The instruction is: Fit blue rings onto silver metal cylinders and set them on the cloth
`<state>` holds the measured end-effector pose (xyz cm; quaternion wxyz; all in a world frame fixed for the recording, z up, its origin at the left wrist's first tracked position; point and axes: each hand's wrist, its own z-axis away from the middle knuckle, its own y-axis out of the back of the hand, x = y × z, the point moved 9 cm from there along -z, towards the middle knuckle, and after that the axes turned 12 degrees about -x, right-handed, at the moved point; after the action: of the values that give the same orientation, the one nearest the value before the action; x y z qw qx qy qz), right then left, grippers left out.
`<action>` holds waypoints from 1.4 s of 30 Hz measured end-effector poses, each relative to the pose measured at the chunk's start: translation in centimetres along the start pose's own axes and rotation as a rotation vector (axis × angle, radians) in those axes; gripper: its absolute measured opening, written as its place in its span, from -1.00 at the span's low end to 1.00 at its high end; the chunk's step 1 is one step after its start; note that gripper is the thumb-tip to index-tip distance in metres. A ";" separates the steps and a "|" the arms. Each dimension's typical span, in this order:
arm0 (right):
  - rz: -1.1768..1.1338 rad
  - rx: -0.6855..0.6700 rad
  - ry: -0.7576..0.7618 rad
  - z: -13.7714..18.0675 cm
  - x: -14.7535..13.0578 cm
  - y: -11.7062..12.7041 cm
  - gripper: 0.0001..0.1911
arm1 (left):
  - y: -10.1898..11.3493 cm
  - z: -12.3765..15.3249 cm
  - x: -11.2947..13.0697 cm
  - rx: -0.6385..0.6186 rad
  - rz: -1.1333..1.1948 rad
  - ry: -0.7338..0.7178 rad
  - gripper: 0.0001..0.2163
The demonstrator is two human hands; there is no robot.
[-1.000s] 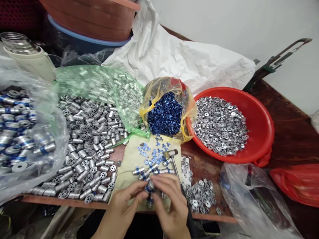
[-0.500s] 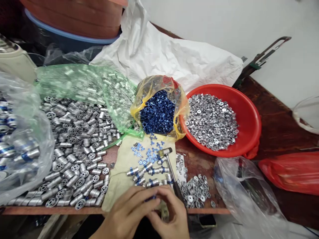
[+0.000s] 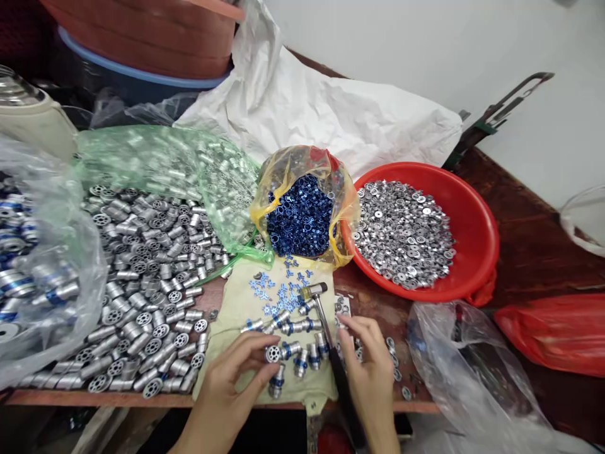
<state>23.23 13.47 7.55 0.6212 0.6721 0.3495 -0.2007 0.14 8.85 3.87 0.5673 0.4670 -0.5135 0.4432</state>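
Observation:
My left hand (image 3: 239,372) pinches a silver metal cylinder (image 3: 273,354) between thumb and fingertips; its end, pierced with a ring of holes, faces me. Around it on a pale yellow cloth (image 3: 222,334) lie several metal cylinders with blue rings (image 3: 300,364). My right hand (image 3: 371,356) hovers over small silver discs (image 3: 396,362), fingers partly stretched and apart, with nothing visible in them. Between my hands lies a small hammer (image 3: 338,372) with a dark handle, its head pointing away. Loose blue three-armed pieces (image 3: 283,295) are scattered farther up the cloth.
Loose silver cylinders (image 3: 146,302) heap on the left, beside a green bag (image 3: 165,157) and a clear bag (image 3: 85,252) of cylinders. A yellow bag (image 3: 265,208) holds blue pieces. To the right stand a red basin (image 3: 477,252) of discs and a clear plastic bag (image 3: 454,366).
My hands were together at the table edge and have parted. The left moved onto the cloth with the cylinder; the right went right, over the discs.

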 end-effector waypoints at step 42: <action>-0.398 -0.156 0.104 1.1 -6.5 -6.2 -0.76 | 0.5 0.7 2.9 0.134 -0.336 -0.167 -0.81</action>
<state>14.59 10.91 7.64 0.6005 0.5492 0.5214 -0.2566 -0.24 8.35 6.87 0.5562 0.6180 -0.4431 0.3353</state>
